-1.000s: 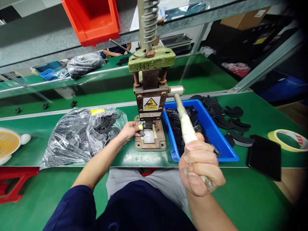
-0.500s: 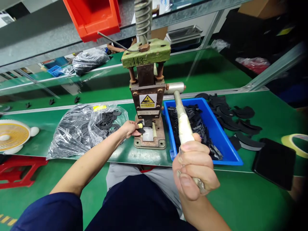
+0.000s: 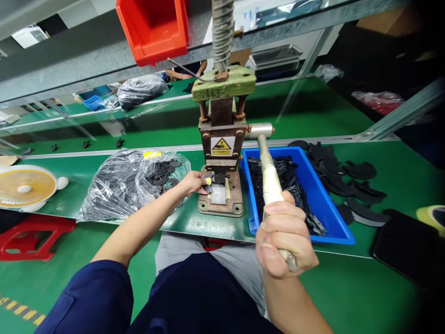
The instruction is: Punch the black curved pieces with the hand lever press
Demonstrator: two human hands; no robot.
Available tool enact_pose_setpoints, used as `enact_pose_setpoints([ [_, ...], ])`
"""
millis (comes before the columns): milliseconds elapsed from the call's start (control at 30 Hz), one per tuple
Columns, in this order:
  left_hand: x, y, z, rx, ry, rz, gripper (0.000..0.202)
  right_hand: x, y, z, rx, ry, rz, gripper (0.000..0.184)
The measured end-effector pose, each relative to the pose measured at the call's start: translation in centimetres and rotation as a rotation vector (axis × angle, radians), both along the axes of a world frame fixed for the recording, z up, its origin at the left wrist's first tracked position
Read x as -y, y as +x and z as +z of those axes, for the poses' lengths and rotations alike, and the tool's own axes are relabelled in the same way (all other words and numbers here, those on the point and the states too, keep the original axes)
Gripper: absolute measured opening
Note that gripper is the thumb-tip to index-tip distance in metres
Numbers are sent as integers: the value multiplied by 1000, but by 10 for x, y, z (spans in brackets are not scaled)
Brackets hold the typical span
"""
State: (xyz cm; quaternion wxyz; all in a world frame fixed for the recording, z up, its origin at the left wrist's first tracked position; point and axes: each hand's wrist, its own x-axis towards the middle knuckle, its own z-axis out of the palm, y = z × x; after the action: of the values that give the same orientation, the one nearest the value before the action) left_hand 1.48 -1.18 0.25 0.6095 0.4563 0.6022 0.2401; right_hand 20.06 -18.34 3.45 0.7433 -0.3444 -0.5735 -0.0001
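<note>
My right hand is wrapped round the taped lever handle of a hand press. That lever slopes from a metal hub on the press's right side down toward me. My left hand is at the left edge of the press base, pinching a dark flat piece below the ram. Something yellow shows at a fingertip. A whitish plate lies on the base in front of the tooling. Just how the piece sits in the tooling is hard to make out.
To the left lie a clear bag of dark curved pieces and a fan. On the right stand a blue bin of black parts, loose dark pieces and a black tablet-like slab. An orange bin hangs overhead.
The view has shifted, so the bench scene appears further right. My left hand stays at the press base with the dark piece, and my right hand keeps its hold on the lever.
</note>
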Motion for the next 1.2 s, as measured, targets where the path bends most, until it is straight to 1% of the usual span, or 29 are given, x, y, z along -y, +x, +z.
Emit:
enact_pose_setpoints([
  [67,0,-2,-3,14,-21,7,32,-1,-1,6,26,87,-3,12],
  [100,0,-2,-5,30,-22,7,34,-2,-2,8,33,101,0,11],
  [200,1,-4,-9,90,-5,-4,37,-6,-6,10,-22,153,-22,15],
  [300,0,-10,-12,78,16,1,26,-13,-10,10,-89,251,-53,22],
  [367,-5,-22,-13,26,51,16,12,-17,-12,9,-91,282,-54,25],
  [400,-9,-32,-13,-24,85,25,5,-19,-12,10,-94,295,-54,27],
  [433,-13,-45,-13,-97,136,29,3,-21,-13,10,-101,308,-57,27],
  [500,-23,-76,-11,-326,280,6,15,-23,-14,11,-116,343,-63,28],
  [533,-28,-92,-10,-473,371,-39,19,-23,-14,11,-118,349,-63,28],
  [567,-32,-108,-8,-627,455,-114,22,-24,-15,11,-118,355,-64,27],
  [600,-36,-123,-7,-748,518,-211,26,-24,-16,11,-119,360,-67,26],
  [667,-41,-145,-4,-908,563,-450,35,-24,-17,12,-121,351,-77,24],
  [733,-42,-156,-3,-1003,615,-651,41,-23,-18,12,-120,340,-86,22],
  [767,-42,-158,-2,-1043,651,-724,41,-23,-18,12,-120,339,-89,22],
  [833,-39,-157,-2,-1112,713,-823,37,-22,-19,13,-127,332,-89,22],
  [900,-38,-154,-1,-1149,732,-891,33,-21,-19,14,-140,317,-90,20],
  [1000,-39,-152,1,-1140,732,-931,30,-19,-20,14,-149,277,-106,16],
  [1100,-43,-155,4,-1075,747,-929,31,-17,-19,14,-145,261,-127,15],
  [1200,-46,-158,8,-998,701,-890,32,-15,-19,13,-139,252,-111,14],
])
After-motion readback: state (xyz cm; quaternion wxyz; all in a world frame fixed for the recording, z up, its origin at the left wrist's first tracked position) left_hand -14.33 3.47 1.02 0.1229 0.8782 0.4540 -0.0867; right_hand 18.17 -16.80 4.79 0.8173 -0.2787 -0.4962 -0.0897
